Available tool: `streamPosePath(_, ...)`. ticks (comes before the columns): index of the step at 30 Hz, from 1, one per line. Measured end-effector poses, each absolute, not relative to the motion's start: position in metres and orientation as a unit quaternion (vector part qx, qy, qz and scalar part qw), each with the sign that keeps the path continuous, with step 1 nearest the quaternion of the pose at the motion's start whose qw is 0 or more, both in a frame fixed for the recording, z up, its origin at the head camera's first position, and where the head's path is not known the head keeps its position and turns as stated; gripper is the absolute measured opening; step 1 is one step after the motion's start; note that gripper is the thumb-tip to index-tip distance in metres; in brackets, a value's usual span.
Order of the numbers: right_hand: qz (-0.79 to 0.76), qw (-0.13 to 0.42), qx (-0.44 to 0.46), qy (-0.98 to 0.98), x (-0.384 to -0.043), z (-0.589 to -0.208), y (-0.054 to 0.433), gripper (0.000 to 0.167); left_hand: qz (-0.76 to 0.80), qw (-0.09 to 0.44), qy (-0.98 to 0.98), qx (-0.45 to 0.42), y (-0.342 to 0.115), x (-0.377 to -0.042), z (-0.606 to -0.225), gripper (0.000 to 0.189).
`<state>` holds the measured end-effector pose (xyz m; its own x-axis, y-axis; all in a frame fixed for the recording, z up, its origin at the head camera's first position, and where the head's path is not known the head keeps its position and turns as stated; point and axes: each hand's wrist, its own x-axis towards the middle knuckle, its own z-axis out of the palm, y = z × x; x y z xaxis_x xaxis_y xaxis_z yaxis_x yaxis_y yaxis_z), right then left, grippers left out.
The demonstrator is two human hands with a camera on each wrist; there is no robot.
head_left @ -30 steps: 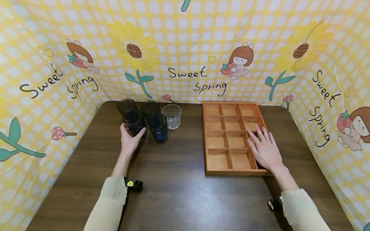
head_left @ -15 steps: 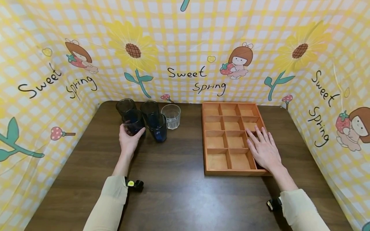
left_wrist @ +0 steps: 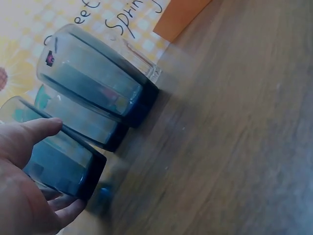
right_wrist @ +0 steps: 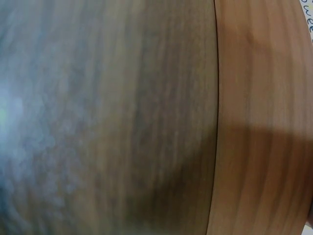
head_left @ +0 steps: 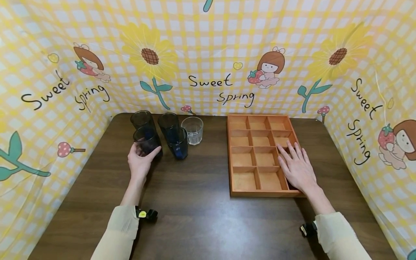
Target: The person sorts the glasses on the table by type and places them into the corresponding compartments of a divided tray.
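My left hand (head_left: 139, 163) grips a dark blue glass (head_left: 147, 140), thumb on the near right side and fingers round the left. In the left wrist view this glass (left_wrist: 68, 164) is upright; whether its base touches the table I cannot tell. Right behind it stands another dark glass (head_left: 141, 117), partly hidden. Two more dark glasses, a rear one (head_left: 168, 121) and a front one (head_left: 179, 147), stand to the right. My right hand (head_left: 298, 168) rests with spread fingers on the right side of a wooden compartment tray (head_left: 253, 194), covering some of its compartments.
A clear glass (head_left: 194, 133) stands right of the dark ones, near the back edge of the brown table (head_left: 195, 216). Checked cloth (head_left: 211, 54) hangs behind and along both sides. The right wrist view shows only the tabletop and the tray's side wall (right_wrist: 259, 98).
My left hand has moved slightly left and towards me with the dark blue glass, apart from the front right glass. The right hand stays in place on the tray.
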<state>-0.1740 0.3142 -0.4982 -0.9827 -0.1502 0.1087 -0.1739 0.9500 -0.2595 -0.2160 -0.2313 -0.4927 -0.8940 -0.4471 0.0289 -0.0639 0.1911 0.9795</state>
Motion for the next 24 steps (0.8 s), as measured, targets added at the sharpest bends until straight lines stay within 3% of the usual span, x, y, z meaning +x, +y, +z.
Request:
streamPosePath(6,0.136,0.043,0.083,-0.986,-0.173,-0.499,0.315,0.06,-0.631,0.143,-0.744,0.166,-0.233,-0.205,-0.487,0.064)
streamPosePath(11,0.134,0.047,0.086,-0.986,-0.173,-0.499,0.314,0.059,-0.621,0.139,-0.755,0.16,-0.236,-0.196,-0.486,0.071)
streamPosePath(24,0.144,0.051,0.088,-0.984,-0.173,-0.497,0.313,0.058,-0.585,0.174,-0.789,0.068,-0.233,-0.168,-0.481,0.067)
